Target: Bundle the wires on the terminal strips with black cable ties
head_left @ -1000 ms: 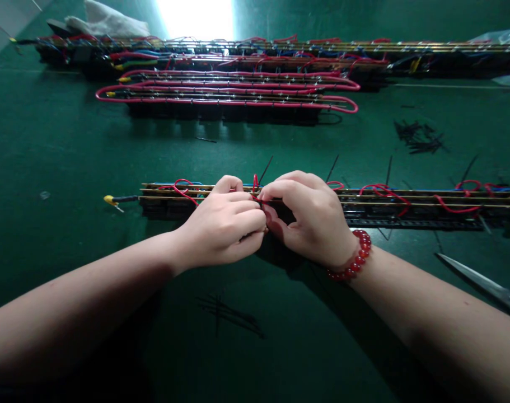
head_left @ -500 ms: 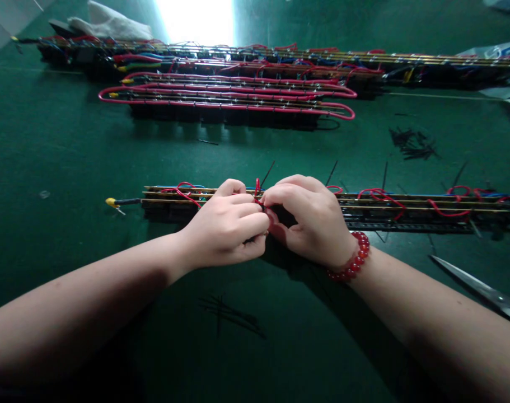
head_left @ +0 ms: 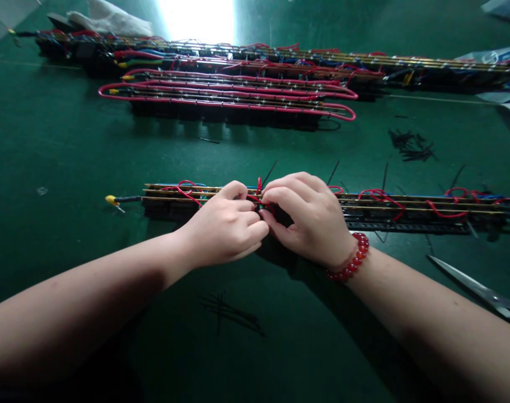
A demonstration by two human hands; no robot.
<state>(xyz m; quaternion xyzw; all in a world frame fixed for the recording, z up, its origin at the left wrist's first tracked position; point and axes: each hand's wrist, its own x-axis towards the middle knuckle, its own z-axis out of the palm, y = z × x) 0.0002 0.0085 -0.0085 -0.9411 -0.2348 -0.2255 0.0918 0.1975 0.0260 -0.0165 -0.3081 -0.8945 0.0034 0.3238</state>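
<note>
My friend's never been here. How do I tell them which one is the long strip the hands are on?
On the green table, look where the left hand and right hand nearly meet. They are on a long strip with brass-coloured rails and loops of red wire. Unlike the strips farther back, this one has thin black ties poking up.

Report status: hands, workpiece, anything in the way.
Left hand and right hand close together at near wired strip, exact grip hidden. Strip lies crosswise on green table. Scissors to the right, apart from strip.
</note>
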